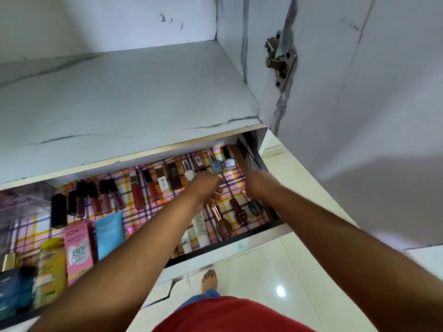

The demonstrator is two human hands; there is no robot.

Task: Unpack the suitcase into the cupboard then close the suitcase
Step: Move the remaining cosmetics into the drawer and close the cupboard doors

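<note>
2 hands reach into the open drawer (268,226): the left hand (206,185), fingers curled around something unidentifiable, and the blurred right hand (257,182), grasp indeterminate, hover just above the nail-polish bottles (236,210), whose long axes point away; no suitcase is visible.

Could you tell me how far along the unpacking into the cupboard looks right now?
Well along: rows of cosmetics already lie in the open drawer. In hand: the left hand and right hand are arranging nail polish bottles at its back right. The suitcase is out of view, so closing it seemingly remains.
</note>
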